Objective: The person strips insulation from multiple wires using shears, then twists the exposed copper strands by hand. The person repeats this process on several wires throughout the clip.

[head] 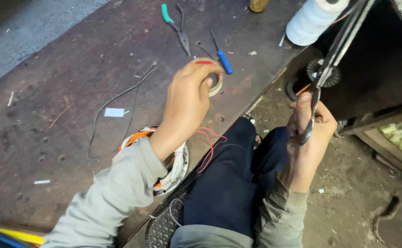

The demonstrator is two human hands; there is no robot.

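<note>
We see a small roll of tape [216,83] held up above the desk [63,59], pinched in the left hand [187,103], whose fingers curl around the ring with the thumb pressed against its near face; most of the roll is hidden behind the fingers. The roll lies to the left of the right hand [309,138] and a little higher in the view, well apart from it, so the left hand alone has it. The right hand is closed around the handles of a large pair of scissors [334,57], whose long axis runs up and away to the right, blades pointing off from the roll; we cannot tell whether the blades are parted. Under the left forearm a wound stator [175,167] with orange and white windings rests at the desk's edge, thin red wires [210,142] trailing from it over the dark trouser leg. Farther out on the desk lie a loop of dark wire [113,110], green-handled pliers [175,25], a blue-handled screwdriver [223,59] and a white spool [313,18].
</note>
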